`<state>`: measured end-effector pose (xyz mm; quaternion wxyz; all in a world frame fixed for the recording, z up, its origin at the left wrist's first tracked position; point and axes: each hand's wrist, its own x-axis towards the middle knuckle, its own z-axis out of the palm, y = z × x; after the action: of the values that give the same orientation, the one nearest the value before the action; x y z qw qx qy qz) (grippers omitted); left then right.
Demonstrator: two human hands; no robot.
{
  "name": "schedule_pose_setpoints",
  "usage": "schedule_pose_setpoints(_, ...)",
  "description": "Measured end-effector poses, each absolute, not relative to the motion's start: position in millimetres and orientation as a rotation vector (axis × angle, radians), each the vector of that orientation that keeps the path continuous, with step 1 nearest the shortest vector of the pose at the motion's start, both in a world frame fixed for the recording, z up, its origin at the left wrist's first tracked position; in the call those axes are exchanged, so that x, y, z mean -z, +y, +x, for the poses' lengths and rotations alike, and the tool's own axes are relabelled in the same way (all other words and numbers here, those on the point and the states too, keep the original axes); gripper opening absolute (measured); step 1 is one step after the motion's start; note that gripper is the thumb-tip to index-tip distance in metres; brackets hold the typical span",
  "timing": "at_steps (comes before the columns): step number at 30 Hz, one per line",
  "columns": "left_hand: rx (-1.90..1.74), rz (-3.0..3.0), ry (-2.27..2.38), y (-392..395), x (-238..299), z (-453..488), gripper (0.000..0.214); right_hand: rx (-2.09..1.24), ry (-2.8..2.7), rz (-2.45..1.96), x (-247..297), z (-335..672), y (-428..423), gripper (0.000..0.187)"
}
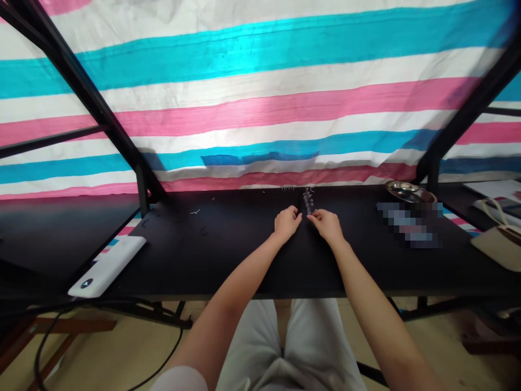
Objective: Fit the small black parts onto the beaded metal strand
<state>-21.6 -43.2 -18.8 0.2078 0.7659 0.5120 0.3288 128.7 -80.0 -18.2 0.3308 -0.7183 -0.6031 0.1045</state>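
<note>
Both hands are over the middle of the black table, close together with a narrow gap between them. My left hand is closed, thumb and fingertips pressed together; anything in its pinch is too small to make out. My right hand is also closed in a pinch, its fingertips at the near end of a knobbly grey strip that looks like a row of small beads. This strip runs away from me toward the table's back edge. A short row of small dark pieces lies at that edge, beyond my left hand.
White thread scraps lie on the black table. A white power bank rests at its left end. At the right are a shiny metal dish, a blurred-out item and a beige pouch. Striped cloth hangs behind.
</note>
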Motion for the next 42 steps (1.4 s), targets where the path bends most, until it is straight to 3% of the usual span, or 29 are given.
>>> schedule_pose_setpoints(11,-0.737,2.216,1.602,-44,18,-19,0.019,-0.237,-1.609,-2.168,14,116,-81,0.032)
schedule_pose_setpoints(17,-0.557,2.239,1.712,-54,6,-49,0.05,-0.344,-1.548,-2.219,14,124,-94,0.044)
schedule_pose_setpoints(30,-0.557,2.371,1.534,-57,8,-78,0.018,-0.329,-1.529,-2.153,17,123,-103,0.018)
schedule_pose_setpoints(39,-0.511,2.502,1.563,-60,11,-71,0.022,-0.283,-1.565,-2.103,23,125,-102,0.016)
schedule_pose_setpoints(42,-0.516,2.605,1.458,-63,7,-71,0.039,-0.186,-1.584,-2.018,26,122,-100,0.02)
